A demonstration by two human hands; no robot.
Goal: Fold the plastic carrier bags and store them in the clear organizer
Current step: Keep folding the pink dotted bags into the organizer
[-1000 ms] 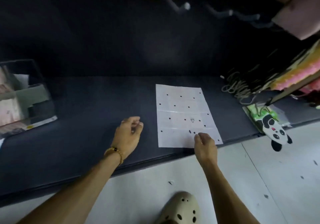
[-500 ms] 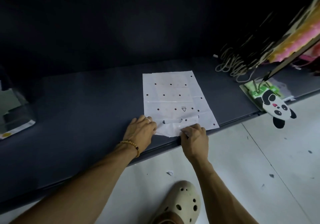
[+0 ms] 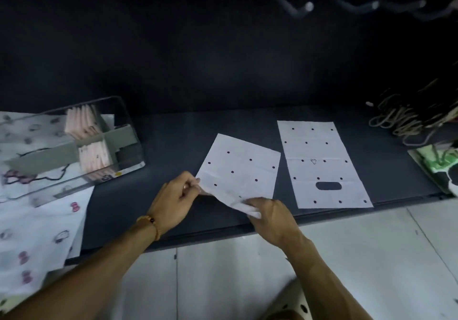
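A white dotted plastic carrier bag (image 3: 239,168) lies tilted on the dark shelf (image 3: 173,151). My left hand (image 3: 174,200) pinches its near left corner, and my right hand (image 3: 271,217) grips its near edge, which is lifted off the surface. To the right, a second white dotted bag (image 3: 319,163) lies flat with its oval handle hole towards me. The clear organizer (image 3: 81,146) stands at the left, holding several folded pink bags in its grey-divided compartments.
White sheets with pink bow prints (image 3: 29,233) lie under and before the organizer at the left. Beige cords (image 3: 396,119) and a green and white item (image 3: 441,161) sit at the right. A pale tiled floor (image 3: 371,245) runs below the shelf edge.
Both hands peeled the top bag off the stack and drew it leftward, leaving a second bag flat at the right. The view swung left, bringing the organizer in.
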